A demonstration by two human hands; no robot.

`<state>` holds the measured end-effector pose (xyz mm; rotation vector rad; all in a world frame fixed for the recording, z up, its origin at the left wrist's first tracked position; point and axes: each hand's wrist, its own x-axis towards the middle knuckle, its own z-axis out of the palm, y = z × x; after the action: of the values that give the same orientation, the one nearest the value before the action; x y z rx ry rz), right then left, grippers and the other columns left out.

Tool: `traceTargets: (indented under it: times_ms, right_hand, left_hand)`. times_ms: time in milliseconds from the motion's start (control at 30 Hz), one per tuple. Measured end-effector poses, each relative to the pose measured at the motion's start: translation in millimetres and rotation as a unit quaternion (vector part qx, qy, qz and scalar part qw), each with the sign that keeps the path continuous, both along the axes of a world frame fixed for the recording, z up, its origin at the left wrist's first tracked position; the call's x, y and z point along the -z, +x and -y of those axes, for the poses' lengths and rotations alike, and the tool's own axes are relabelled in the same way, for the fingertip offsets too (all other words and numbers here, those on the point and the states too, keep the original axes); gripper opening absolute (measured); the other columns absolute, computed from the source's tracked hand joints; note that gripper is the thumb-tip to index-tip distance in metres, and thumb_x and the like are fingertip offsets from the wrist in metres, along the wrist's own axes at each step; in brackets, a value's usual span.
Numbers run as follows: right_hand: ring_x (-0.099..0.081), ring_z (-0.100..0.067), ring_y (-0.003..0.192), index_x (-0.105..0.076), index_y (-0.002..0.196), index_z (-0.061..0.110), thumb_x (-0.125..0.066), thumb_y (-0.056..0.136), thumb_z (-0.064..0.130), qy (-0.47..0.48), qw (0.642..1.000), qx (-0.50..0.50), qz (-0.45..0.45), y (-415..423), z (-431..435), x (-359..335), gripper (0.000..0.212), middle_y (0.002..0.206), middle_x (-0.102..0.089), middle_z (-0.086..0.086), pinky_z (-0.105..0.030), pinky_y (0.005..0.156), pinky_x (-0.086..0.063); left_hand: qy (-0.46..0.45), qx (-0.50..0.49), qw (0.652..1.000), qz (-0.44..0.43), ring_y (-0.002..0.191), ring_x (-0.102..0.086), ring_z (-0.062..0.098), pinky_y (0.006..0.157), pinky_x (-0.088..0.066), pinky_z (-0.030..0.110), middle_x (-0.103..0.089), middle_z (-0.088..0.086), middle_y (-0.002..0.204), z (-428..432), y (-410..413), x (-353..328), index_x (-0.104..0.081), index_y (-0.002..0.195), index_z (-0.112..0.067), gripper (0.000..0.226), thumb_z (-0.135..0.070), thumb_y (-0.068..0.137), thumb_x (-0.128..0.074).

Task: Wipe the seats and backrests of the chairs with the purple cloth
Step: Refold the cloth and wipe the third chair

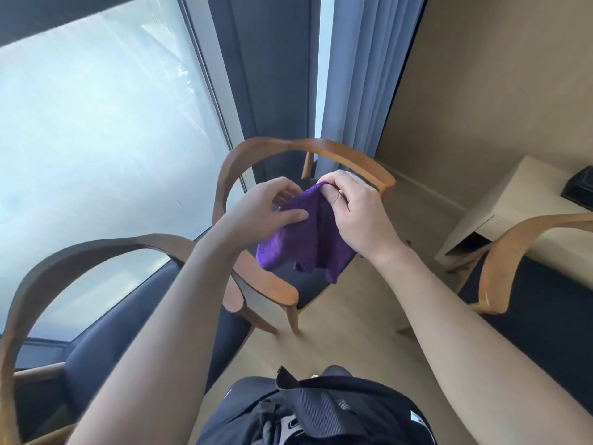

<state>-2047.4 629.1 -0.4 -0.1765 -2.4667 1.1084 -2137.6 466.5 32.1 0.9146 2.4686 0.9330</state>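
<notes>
Here, the purple cloth [301,239] hangs bunched in the air over the middle chair [337,148], held up by both hands in front of its curved wooden backrest; its lower folds droop before the chair's dark seat, and I cannot tell from my feed whether they touch it. The left hand [269,207] pinches the cloth's upper left edge between thumb and curled fingers; the right hand [356,210] grips the upper right edge, fingers folded over the fabric (it looks like a fuzzy microfibre). Both forearms are bare and reach toward the middle chair from the bottom of the view.

To the left of the middle chair, nearer the camera, stands a second chair [80,258] of the same make, its arm end just beside the middle chair's near arm; to the right of the middle chair a third chair [519,239] shows its curved wooden rail and dark seat, well apart across the pale wooden floor [337,332]. Behind the middle chair runs a tall window [96,123], bright and hazy, with a blue-grey curtain [362,75] hanging beside it; behind and to the right of the middle chair a white desk [513,194] stands by the beige wall, a dark box [580,187] on its top.
</notes>
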Motion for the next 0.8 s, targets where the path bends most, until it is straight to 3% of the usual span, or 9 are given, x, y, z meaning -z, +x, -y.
traceTargets:
  times_ms: [167, 300, 400, 533, 600, 667, 800]
  right_hand:
    - [-0.057, -0.010, 0.089, -0.066, 0.112, 0.019, -0.046, 0.105, 0.027, 0.049, 0.994, 0.003, 0.095, 5, -11, 9, 0.023, 0.101, -0.062, 0.002, -0.006, 0.069, -0.037]
    - [-0.058, 0.003, 0.083, -0.061, 0.107, 0.023, -0.050, 0.103, 0.031, 0.012, 0.997, 0.024, 0.074, 8, -13, 8, 0.014, 0.094, -0.060, 0.014, -0.002, 0.061, -0.042]
    - [-0.058, -0.003, 0.088, -0.052, 0.105, 0.025, -0.052, 0.102, 0.035, -0.004, 0.997, 0.039, 0.065, 7, -9, 8, 0.011, 0.100, -0.058, 0.008, -0.004, 0.064, -0.045]
    - [-0.051, -0.008, 0.088, -0.051, 0.097, 0.023, -0.056, 0.097, 0.045, 0.035, 0.993, 0.077, 0.079, 12, -4, 14, 0.022, 0.101, -0.050, 0.005, -0.011, 0.068, -0.039]
    - [-0.055, -0.003, 0.082, -0.053, 0.091, 0.029, -0.049, 0.092, 0.064, -0.016, 0.993, 0.027, 0.114, 20, 4, 17, 0.035, 0.094, -0.054, 0.010, -0.011, 0.061, -0.039]
    - [-0.061, 0.000, 0.086, -0.055, 0.099, 0.033, -0.045, 0.084, 0.076, -0.080, 0.983, -0.039, 0.160, 27, 17, 23, 0.046, 0.098, -0.060, 0.015, -0.010, 0.060, -0.045]
    - [-0.066, -0.003, 0.092, -0.059, 0.106, 0.029, -0.053, 0.101, 0.039, -0.152, 0.983, -0.048, 0.095, 27, 23, 35, 0.013, 0.096, -0.067, 0.015, -0.017, 0.071, -0.056]
  left_hand:
    - [0.019, -0.034, 0.995, -0.091, 0.090, -0.060, 0.016, 0.085, -0.051, 0.044, -0.068, -0.003, 0.091, -3, -3, 4, -0.079, 0.096, -0.018, 0.015, -0.029, 0.089, -0.071]
    - [0.080, -0.055, 0.987, -0.127, 0.079, -0.054, 0.009, 0.071, -0.049, 0.036, -0.058, -0.009, 0.077, -12, 2, 4, -0.068, 0.087, -0.016, 0.025, -0.040, 0.094, -0.063]
    - [0.088, -0.067, 0.987, -0.120, 0.076, -0.054, 0.008, 0.069, -0.047, 0.032, -0.057, -0.011, 0.075, -16, 6, 4, -0.060, 0.088, -0.018, 0.029, -0.044, 0.099, -0.053]
    - [0.070, -0.070, 0.989, -0.107, 0.074, -0.058, 0.013, 0.069, -0.050, 0.038, -0.061, -0.005, 0.073, -18, 9, 3, -0.061, 0.085, -0.019, 0.028, -0.043, 0.098, -0.055]
    - [0.087, -0.088, 0.988, -0.088, 0.077, -0.060, 0.018, 0.074, -0.053, 0.043, -0.063, -0.001, 0.076, -18, 12, 0, -0.064, 0.086, -0.016, 0.027, -0.040, 0.098, -0.057]
    - [0.106, -0.104, 0.988, -0.051, 0.082, -0.063, 0.020, 0.081, -0.053, 0.046, -0.067, 0.002, 0.082, -17, 15, -4, -0.067, 0.090, -0.014, 0.026, -0.036, 0.099, -0.057]
    - [0.102, -0.051, 0.993, 0.024, 0.096, -0.066, 0.011, 0.090, -0.056, 0.038, -0.070, -0.003, 0.103, -8, 21, -4, -0.068, 0.117, -0.015, 0.022, -0.022, 0.099, -0.057]
